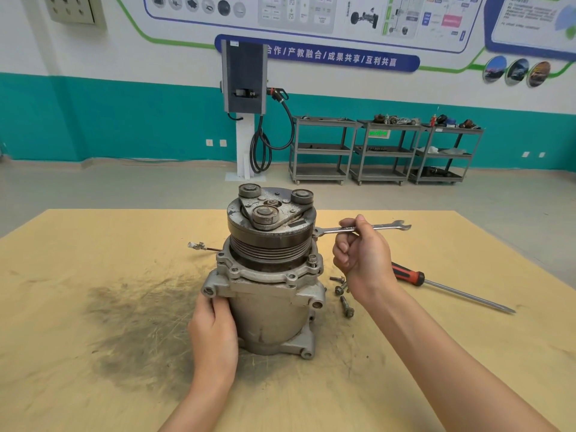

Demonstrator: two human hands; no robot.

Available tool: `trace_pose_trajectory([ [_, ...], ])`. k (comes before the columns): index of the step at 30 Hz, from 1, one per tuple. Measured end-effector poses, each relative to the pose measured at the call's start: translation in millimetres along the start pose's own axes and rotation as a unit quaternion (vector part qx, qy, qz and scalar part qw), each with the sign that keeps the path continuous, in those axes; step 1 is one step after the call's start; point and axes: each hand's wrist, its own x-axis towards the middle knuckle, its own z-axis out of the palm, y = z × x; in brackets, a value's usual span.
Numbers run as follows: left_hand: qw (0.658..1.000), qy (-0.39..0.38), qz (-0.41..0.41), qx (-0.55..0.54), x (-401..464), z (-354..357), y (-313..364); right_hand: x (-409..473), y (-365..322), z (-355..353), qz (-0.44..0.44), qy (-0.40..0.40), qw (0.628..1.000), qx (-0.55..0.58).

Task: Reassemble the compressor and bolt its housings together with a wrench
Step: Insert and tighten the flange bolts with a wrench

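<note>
The compressor (270, 275) stood upright on the yellow-brown table (93, 385), pulley end uppermost, near the middle of the surface and beside a dark smudge of grime (140, 322) on its left. The left hand (213, 335) rested against the lower left flank of the housing, fingers wrapped around the casing just beneath a mounting lug. The right hand (361, 254) was clenched around the shank of a combination wrench (363, 228), thumb on top; the wrench lay roughly level, its ring end at the right edge of the compressor beside the pulley, its open end pointing away to the right. Whether the ring end was seated on a bolt head could not be determined. A bolt (312, 260) stood in the upper housing flange on the right side, below the ring end. Three loose bolts (343, 294) lay on the table just to the right of the compressor, under the right wrist. A screwdriver with red and black handle (442, 286) lay further right, apart from the bolts. A thin wire with connector (199, 246) projected from the compressor's left side.
</note>
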Motion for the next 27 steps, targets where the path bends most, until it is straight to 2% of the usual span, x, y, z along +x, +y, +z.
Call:
trace_pose_trajectory([
  [4, 1.000, 0.000, -0.001, -0.001, 0.4, 0.3, -0.3, 3.0, -1.4, 0.8, 0.024, -0.005, 1.000, 0.007],
  [14, 1.000, -0.002, -0.002, 0.002, 0.8, -0.8, 0.1, -4.0, 10.9, -7.1, -0.045, -0.014, 0.999, -0.003],
  [27, 1.000, -0.008, 0.004, -0.006, 0.7, -1.0, -2.1, -3.3, 8.2, -6.8, -0.037, -0.017, 0.999, -0.004],
])
